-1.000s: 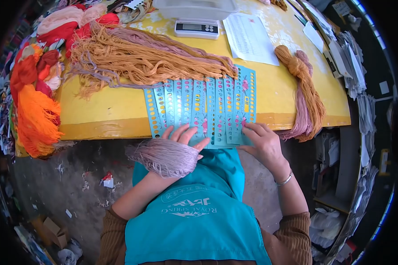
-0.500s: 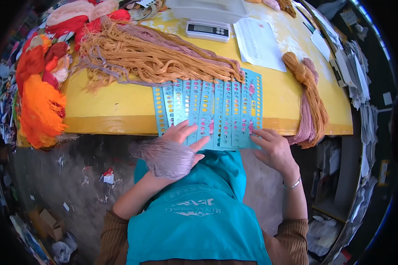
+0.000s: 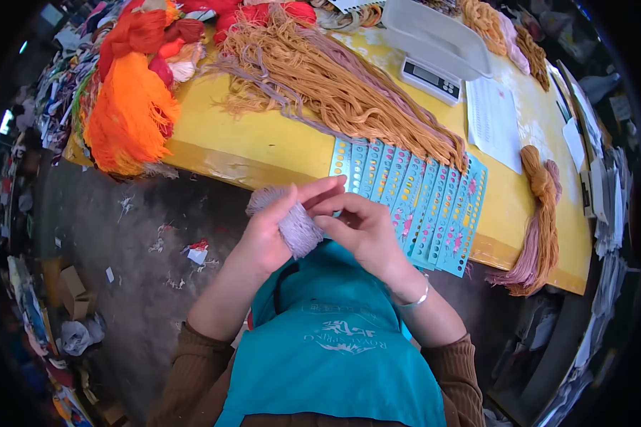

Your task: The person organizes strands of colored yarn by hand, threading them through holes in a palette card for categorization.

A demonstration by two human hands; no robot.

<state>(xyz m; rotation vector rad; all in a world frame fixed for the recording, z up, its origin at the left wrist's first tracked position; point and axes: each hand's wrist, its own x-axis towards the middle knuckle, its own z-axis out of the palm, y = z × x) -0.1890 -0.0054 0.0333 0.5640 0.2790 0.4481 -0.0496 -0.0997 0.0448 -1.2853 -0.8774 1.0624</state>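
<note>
A bundle of pale lilac thread point(image 3: 299, 231) is looped around my left hand point(image 3: 274, 217), whose fingers stretch to the right with the thumb raised. Close beside it, my right hand point(image 3: 367, 231) has its thumb and index finger pinched together near the bundle; what they hold, if anything, is too small to make out. Overlapping turquoise cards with rows of holes and pink flowers point(image 3: 434, 213) lie at the table's front edge, beyond my hands. The lower ends of long tan and mauve threads point(image 3: 349, 99) rest on the cards' upper ends.
The yellow table point(image 3: 228, 146) bears orange and red skeins point(image 3: 128, 114) at left. Behind are a digital scale point(image 3: 431, 78), a clear plastic tray point(image 3: 438, 39) and a printed sheet point(image 3: 493, 121). A tan and mauve skein point(image 3: 541, 220) hangs over the right edge.
The view has turned, so the table appears tilted and shifted right. My right hand has left the cards and come to my left hand, with its fingertips now pinched. Both hands are off the cards.
</note>
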